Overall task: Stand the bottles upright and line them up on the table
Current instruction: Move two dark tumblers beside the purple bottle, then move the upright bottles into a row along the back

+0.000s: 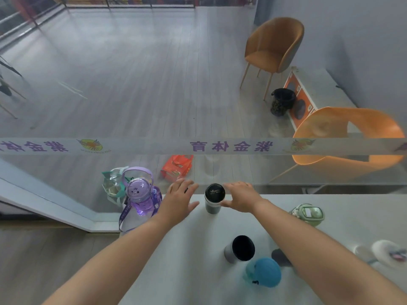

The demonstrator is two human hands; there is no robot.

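On the white worktop (193, 249), which is set against a glass wall, several bottles are seen, all upright as far as can be judged. At the far left edge the large purple bottle (141, 199) with a domed lid and a carrying loop is placed. At the right, near the far edge, a green bottle (309, 213) is standing. Closer to the person, a grey cup with a black lid (241, 248) and a blue-capped bottle (264, 272) are grouped just beside each other; a further dark object behind the right forearm cannot be told clearly. Near the far edge, in the middle, the small dark tumbler (213, 198) with a black printed lid is standing between the two hands.

The left hand (179, 200) is held just beside the tumbler, its fingers spread and flat, not touching it. The right hand (240, 198) is placed at the other side, the fingers loosely open, the thumb seemingly touching the tumbler wall.

The step in hand is judged to be the placing of this tumbler into the row. For the next move, another bottle is probably to be taken from the near group and lined up beside it.
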